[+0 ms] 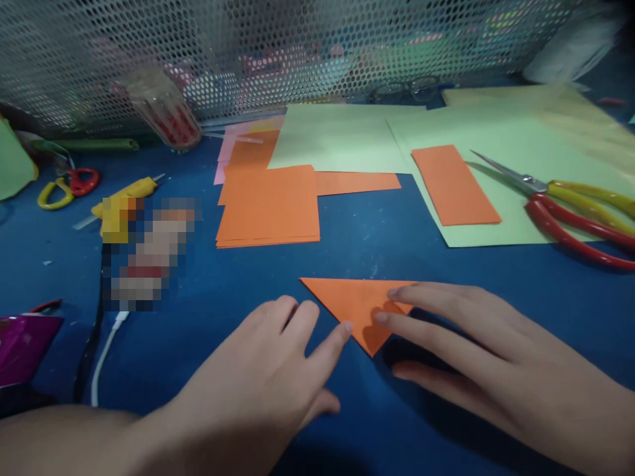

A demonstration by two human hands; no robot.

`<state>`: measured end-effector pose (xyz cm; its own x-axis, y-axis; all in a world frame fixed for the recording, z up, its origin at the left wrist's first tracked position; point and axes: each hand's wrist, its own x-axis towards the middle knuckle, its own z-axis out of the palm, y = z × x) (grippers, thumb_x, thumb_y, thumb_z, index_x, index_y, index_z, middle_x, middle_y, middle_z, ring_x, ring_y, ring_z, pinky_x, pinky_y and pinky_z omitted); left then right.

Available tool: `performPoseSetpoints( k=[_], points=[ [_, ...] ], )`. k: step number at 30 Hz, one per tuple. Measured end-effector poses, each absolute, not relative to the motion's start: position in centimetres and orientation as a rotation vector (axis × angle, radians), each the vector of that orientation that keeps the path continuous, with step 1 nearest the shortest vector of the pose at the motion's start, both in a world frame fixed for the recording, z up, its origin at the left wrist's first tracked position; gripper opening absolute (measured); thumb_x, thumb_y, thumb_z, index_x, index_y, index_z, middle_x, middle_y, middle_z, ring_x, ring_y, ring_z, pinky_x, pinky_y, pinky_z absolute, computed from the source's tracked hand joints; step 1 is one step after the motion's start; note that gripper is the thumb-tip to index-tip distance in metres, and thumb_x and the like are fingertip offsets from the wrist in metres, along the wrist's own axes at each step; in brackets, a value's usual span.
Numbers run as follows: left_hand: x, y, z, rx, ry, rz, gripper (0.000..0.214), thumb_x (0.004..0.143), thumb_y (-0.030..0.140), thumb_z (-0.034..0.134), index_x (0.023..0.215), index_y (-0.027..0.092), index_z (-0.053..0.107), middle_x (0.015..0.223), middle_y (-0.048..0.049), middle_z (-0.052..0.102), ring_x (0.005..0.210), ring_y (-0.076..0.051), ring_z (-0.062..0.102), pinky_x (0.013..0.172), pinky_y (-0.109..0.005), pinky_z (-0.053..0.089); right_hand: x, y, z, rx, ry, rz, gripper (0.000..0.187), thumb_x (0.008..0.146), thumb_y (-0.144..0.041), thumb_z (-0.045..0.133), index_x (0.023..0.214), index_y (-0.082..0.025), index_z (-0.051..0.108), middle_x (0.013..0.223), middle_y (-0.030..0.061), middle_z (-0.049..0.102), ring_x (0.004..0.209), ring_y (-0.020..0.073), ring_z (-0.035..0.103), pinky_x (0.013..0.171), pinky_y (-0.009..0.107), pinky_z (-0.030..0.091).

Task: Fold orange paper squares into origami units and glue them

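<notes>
An orange paper folded into a triangle point(354, 301) lies flat on the blue table point(208, 284) in front of me. My left hand point(270, 380) rests beside it, index fingertip touching the triangle's left edge, other fingers loosely curled. My right hand point(476, 350) lies flat with fingers stretched out, two fingertips pressing on the triangle's right corner. Neither hand grips anything.
A stack of orange squares point(270, 205) lies behind the triangle, with green sheets point(342, 135) and an orange strip point(454, 185) further right. Red-and-yellow scissors point(570, 205) lie at right. A yellow glue gun point(124, 198), smaller scissors point(64, 188) and a white cable point(106, 354) are at left. A mesh screen point(248, 46) stands behind.
</notes>
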<state>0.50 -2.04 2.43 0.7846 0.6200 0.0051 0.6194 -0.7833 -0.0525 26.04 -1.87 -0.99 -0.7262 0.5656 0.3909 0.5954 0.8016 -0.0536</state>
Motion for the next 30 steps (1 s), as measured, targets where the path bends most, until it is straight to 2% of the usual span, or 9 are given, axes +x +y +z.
performPoseSetpoints(
  k=[2, 4, 6, 9, 14, 19, 24, 30],
  points=[
    [0.1, -1.1, 2.5, -2.972, -1.061, -0.074, 0.02, 0.09, 0.015, 0.072, 0.109, 0.015, 0.078, 0.089, -0.0064, 0.075, 0.07, -0.021, 0.071, 0.059, -0.03, 0.062, 25.9, -1.7, -1.0, -0.834, -2.622, -0.032, 0.031, 0.11, -0.026, 0.037, 0.109, -0.018, 0.068, 0.113, 0.0093, 0.077, 0.104, 0.0204, 0.074, 0.084, 0.033, 0.062],
    [-0.6, 0.0, 2.4, -2.931, -1.088, -0.181, 0.032, 0.091, -0.002, 0.049, 0.101, 0.012, 0.077, 0.093, -0.0087, 0.075, 0.075, -0.02, 0.072, 0.067, -0.029, 0.063, 25.8, -1.6, -1.0, -0.801, -2.614, 0.019, 0.034, 0.11, -0.026, 0.038, 0.102, -0.017, 0.07, 0.109, 0.0091, 0.078, 0.103, 0.0185, 0.075, 0.088, 0.031, 0.063],
    [-1.3, 1.3, 2.1, -2.871, -1.077, -0.222, 0.036, 0.094, -0.001, 0.041, 0.097, 0.009, 0.075, 0.093, -0.0116, 0.074, 0.075, -0.021, 0.071, 0.066, -0.031, 0.062, 25.8, -1.6, -1.0, -0.782, -2.604, 0.006, 0.033, 0.109, -0.024, 0.041, 0.098, -0.015, 0.07, 0.108, 0.009, 0.079, 0.103, 0.0182, 0.075, 0.091, 0.03, 0.063],
    [-1.9, 2.6, 1.5, -2.841, -1.12, -0.203, 0.032, 0.097, 0.004, 0.043, 0.098, 0.01, 0.074, 0.093, -0.0118, 0.074, 0.073, -0.021, 0.069, 0.063, -0.03, 0.058, 25.8, -1.5, -1.1, -0.78, -2.596, -0.042, 0.03, 0.109, -0.022, 0.044, 0.097, -0.015, 0.07, 0.107, 0.0079, 0.08, 0.099, 0.018, 0.076, 0.089, 0.031, 0.063],
    [-1.7, 3.0, 1.6, -2.779, -0.936, -0.079, 0.029, 0.091, -0.003, 0.046, 0.09, 0.012, 0.071, 0.083, -0.0071, 0.07, 0.069, -0.02, 0.064, 0.052, -0.026, 0.047, 25.6, -1.1, -1.2, -0.734, -2.58, -0.075, 0.025, 0.108, -0.022, 0.046, 0.103, -0.015, 0.069, 0.095, 0.0075, 0.078, 0.083, 0.0184, 0.073, 0.075, 0.032, 0.062],
    [-1.2, 3.1, 2.2, -2.714, -0.725, -0.053, 0.033, 0.081, -0.008, 0.044, 0.073, 0.016, 0.065, 0.071, -0.0057, 0.064, 0.062, -0.021, 0.059, 0.047, -0.029, 0.039, 25.5, -0.9, -1.2, -0.727, -2.567, -0.071, 0.026, 0.108, -0.02, 0.045, 0.103, -0.016, 0.07, 0.101, 0.008, 0.078, 0.093, 0.0182, 0.075, 0.081, 0.03, 0.062],
    [-0.9, 3.1, 1.8, -2.608, -0.574, -0.115, 0.032, 0.084, -0.005, 0.047, 0.067, 0.017, 0.062, 0.062, -0.0037, 0.059, 0.057, -0.02, 0.056, 0.048, -0.03, 0.041, 25.6, -1.0, -1.1, -0.72, -2.566, -0.065, 0.032, 0.108, -0.018, 0.043, 0.1, -0.015, 0.073, 0.097, 0.008, 0.079, 0.096, 0.0176, 0.076, 0.084, 0.029, 0.064],
    [-0.6, 2.8, 1.9, -2.599, -0.452, -0.056, 0.029, 0.086, -0.002, 0.05, 0.068, 0.016, 0.065, 0.064, -0.0035, 0.058, 0.058, -0.02, 0.054, 0.05, -0.031, 0.042, 25.4, -1.1, -1.0, -0.712, -2.567, -0.058, 0.033, 0.108, -0.017, 0.042, 0.099, -0.013, 0.074, 0.096, 0.009, 0.08, 0.095, 0.0183, 0.077, 0.086, 0.03, 0.065]
  ],
)
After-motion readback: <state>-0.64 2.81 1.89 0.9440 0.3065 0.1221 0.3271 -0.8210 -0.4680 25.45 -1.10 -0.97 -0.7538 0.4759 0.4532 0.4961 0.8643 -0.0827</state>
